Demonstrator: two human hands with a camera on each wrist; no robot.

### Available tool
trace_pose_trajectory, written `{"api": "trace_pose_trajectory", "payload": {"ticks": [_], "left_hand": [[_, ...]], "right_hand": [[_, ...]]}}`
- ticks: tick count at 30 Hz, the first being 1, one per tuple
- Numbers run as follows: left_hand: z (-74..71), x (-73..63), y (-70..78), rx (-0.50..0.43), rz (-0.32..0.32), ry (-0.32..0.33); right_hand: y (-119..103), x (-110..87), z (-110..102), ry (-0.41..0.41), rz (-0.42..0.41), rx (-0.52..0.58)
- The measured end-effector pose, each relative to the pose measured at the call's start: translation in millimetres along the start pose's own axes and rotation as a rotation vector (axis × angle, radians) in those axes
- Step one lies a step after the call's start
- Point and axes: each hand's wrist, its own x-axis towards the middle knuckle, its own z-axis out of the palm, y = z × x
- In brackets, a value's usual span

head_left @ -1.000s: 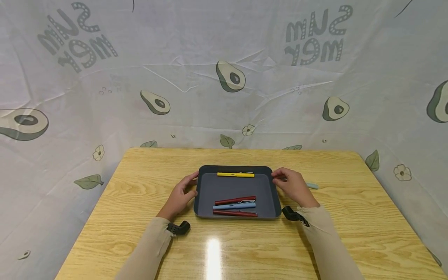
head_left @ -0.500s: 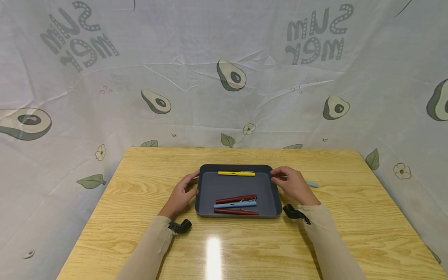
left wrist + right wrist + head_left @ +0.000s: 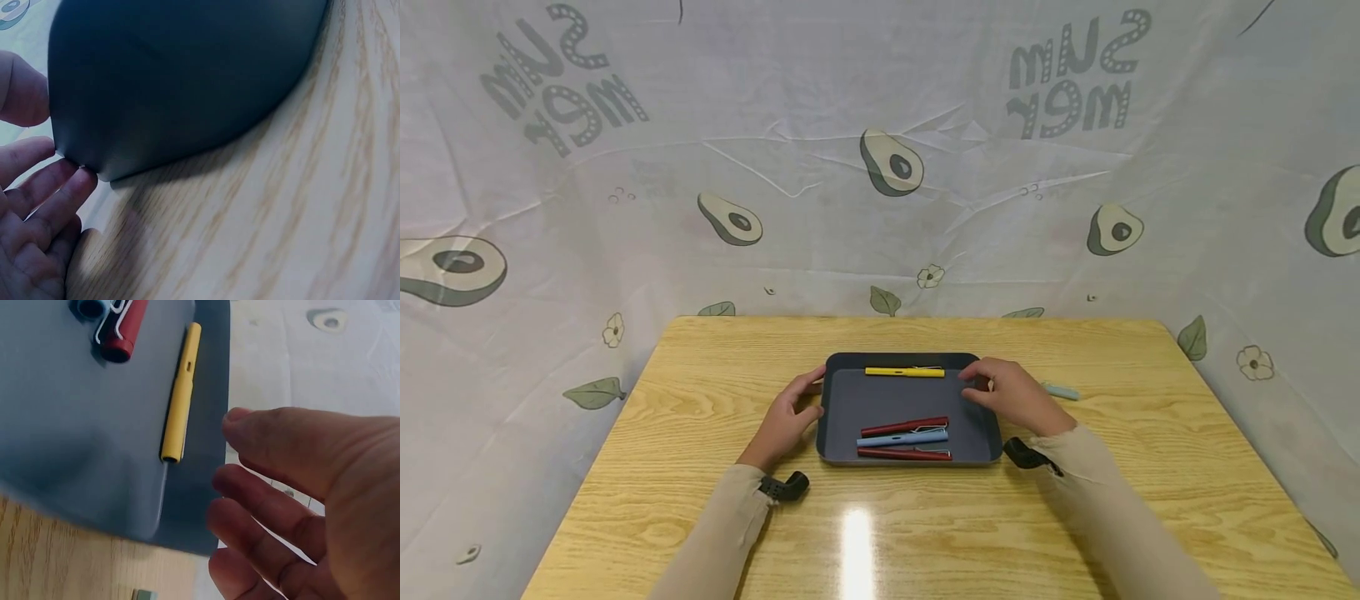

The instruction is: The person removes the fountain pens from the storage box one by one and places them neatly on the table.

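Observation:
A dark grey tray (image 3: 895, 400) lies on the wooden table. My left hand (image 3: 784, 421) is at its left side, and in the left wrist view the fingertips touch the outer wall. My right hand (image 3: 1018, 396) hovers at the right rim, thumb and fingers loosely bent and apart with nothing between them. Along the tray's far side lies a yellow fountain pen (image 3: 181, 397). Near the front side are a red pen (image 3: 904, 427), a light blue pen (image 3: 902, 439) and another red pen (image 3: 904, 455), roughly parallel, their clips to the right.
Right of the tray, a pale green pen (image 3: 1062, 392) lies on the table (image 3: 1150, 467), partly hidden behind the right hand. A white printed cloth (image 3: 820, 250) hangs behind the table and at its sides.
My right hand has shifted a little left, its fingertips passing from the tray's right rim to over its inside. The left hand and the pens stay where they were.

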Motion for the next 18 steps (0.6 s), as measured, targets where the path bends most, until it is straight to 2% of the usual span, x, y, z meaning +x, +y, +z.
{"api": "trace_pose_trajectory", "payload": {"ticks": [8,18], "left_hand": [[-0.2,-0.2,0.5,0.015,-0.012,-0.004],[-0.8,-0.3,-3.5,0.024,-0.013,-0.009]], "right_hand": [[-18.0,5.9,-2.1,-0.119,-0.068,-0.040],[-33.2,16.8,6.3,-0.255,-0.172,-0.118]]}}
